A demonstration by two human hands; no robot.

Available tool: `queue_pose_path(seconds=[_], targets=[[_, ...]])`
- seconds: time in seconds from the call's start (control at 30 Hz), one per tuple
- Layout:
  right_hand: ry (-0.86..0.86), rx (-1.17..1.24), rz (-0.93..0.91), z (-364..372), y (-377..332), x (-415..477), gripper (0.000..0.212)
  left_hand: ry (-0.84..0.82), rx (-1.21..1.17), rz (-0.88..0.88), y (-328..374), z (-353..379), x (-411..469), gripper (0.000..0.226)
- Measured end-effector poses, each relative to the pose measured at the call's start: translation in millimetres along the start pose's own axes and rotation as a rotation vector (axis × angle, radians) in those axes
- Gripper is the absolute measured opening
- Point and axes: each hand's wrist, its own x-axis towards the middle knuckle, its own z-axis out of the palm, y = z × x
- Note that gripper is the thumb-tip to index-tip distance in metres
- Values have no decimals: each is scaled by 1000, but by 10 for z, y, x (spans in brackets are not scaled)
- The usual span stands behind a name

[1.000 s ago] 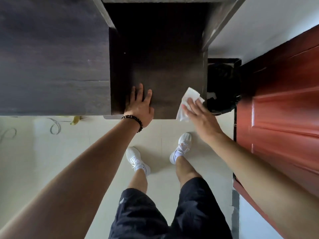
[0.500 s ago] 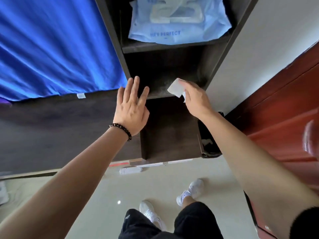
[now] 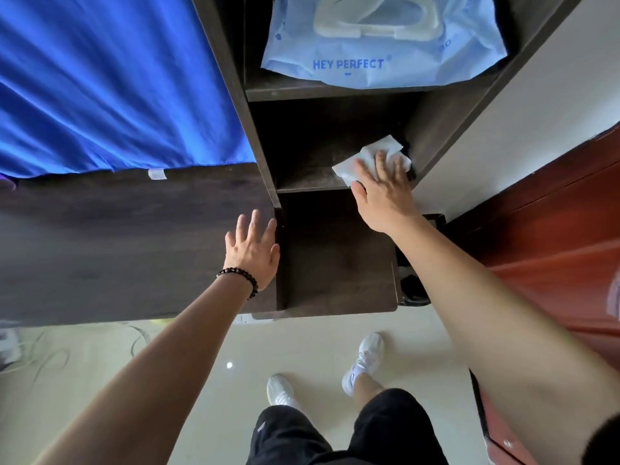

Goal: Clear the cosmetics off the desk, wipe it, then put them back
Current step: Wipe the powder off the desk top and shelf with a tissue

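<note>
White and crumpled, the wipe [image 3: 367,156] lies on the lower shelf [image 3: 308,179] of the dark wooden shelf unit, towards its right end and near the side wall. The right hand [image 3: 382,196] presses it down with straight, spread fingers and a flat palm, gripping nothing. The left hand [image 3: 253,250] is likewise open, fingers splayed and straight, laid over the top of the dark desk [image 3: 117,236] just beside the upright of the shelf unit; whether the palm touches the wood is not clear. A black bead bracelet [image 3: 239,280] circles that wrist. On the shelf above sits a pale blue packet [image 3: 379,62] printed HEY PERFECT, with a white flap on its face. Blue cloth [image 3: 100,78] covers the far part of the desk, left of the shelves. A red-brown door [image 3: 553,256] stands to the right, and below are black shorts [image 3: 335,434], white shoes [image 3: 364,360] and a pale glossy floor [image 3: 201,364].
</note>
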Motion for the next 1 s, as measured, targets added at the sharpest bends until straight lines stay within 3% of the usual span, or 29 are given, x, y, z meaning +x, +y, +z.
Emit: queue_pose_path(seconds=[0.2, 0.33, 0.4, 0.47, 0.57, 0.7, 0.87, 1.0], targets=[[9, -11, 15, -35, -538, 435, 56, -81, -10, -40, -107, 262, 29, 55], [55, -35, -214, 47, -659, 249, 56, -78, -1, -23, -137, 250, 58, 55], [56, 73, -265, 29, -505, 63, 63, -67, 2, -28, -134, 273, 51, 56], [31, 131, -234, -30, -222, -21, 70, -63, 10, -25, -140, 283, 51, 57], [20, -8, -164, -140, 164, 162, 54, -69, 19, -14, -163, 283, 61, 58], [-57, -93, -43, -210, -115, 591, 58, -72, 10, -20, -161, 288, 59, 58], [26, -9, -298, -52, -957, 307, 59, -89, 3, -12, -176, 270, 77, 58], [-64, 18, -377, -3, -648, -30, 55, -82, -6, -12, -192, 277, 86, 58]])
